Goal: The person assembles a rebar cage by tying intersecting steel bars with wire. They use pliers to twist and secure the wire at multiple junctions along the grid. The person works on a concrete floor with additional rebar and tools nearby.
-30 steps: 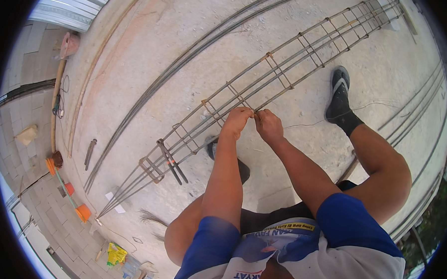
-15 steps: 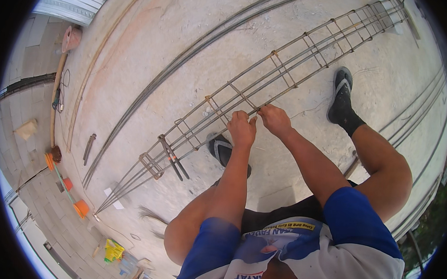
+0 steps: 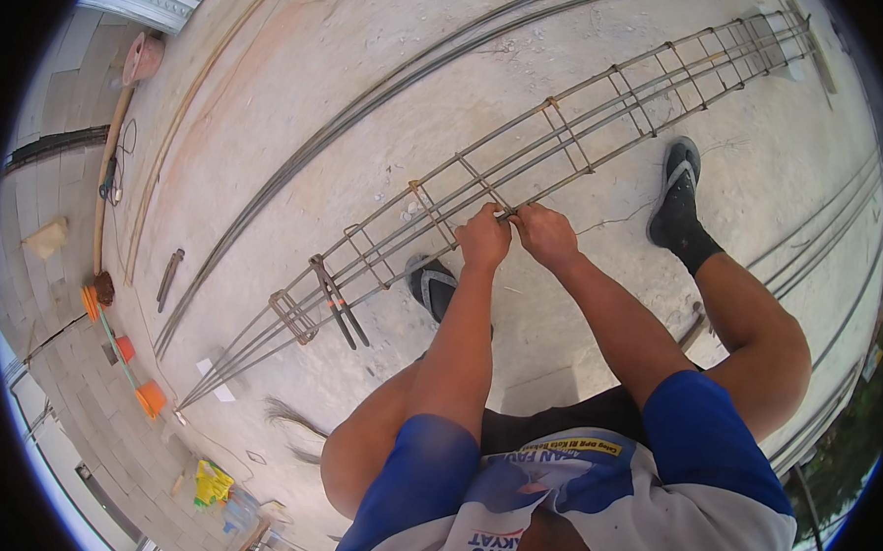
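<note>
A long rebar cage point(image 3: 566, 135) of lengthwise bars with square stirrups lies slantwise across the concrete floor. At its near bar, where a stirrup corner meets it, my left hand point(image 3: 484, 238) and my right hand point(image 3: 546, 237) are close together, fingers pinched. What lies between the fingertips is too small and hidden to make out. A thin wire point(image 3: 609, 222) shows just right of my right hand. Further left, black-handled pincers point(image 3: 338, 308) with orange bands rest against the cage. My feet in dark socks and sandals stand on the near side of it.
Long loose bars point(image 3: 314, 147) curve along the floor beyond the cage; more bars point(image 3: 822, 238) lie at right. A metal tool point(image 3: 170, 278), white paper point(image 3: 216, 380) and a bundle of thin wires point(image 3: 291, 416) are at left. An orange container point(image 3: 150, 398) stands by the block wall.
My hands stay at the same stirrup corner, with the left hand now slightly nearer the right and its fingers turned. The whole view has shifted a little.
</note>
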`<action>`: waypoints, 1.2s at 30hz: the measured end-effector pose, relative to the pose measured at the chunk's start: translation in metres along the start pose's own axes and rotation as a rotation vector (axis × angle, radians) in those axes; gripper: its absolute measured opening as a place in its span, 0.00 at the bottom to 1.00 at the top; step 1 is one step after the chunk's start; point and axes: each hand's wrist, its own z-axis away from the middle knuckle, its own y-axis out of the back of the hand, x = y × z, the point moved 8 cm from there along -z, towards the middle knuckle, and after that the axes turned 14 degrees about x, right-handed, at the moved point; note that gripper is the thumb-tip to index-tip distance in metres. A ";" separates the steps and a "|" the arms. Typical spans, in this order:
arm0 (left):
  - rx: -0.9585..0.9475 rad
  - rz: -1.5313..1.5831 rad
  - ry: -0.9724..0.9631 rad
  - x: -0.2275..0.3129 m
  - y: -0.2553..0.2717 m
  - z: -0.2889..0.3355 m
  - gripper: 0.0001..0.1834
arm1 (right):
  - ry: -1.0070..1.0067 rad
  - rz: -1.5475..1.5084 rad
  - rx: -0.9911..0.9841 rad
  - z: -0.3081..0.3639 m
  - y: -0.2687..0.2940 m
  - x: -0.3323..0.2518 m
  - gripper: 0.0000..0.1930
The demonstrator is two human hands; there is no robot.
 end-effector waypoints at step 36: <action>0.234 0.510 0.314 -0.006 0.026 -0.010 0.10 | -0.039 0.064 0.025 -0.001 -0.005 -0.002 0.11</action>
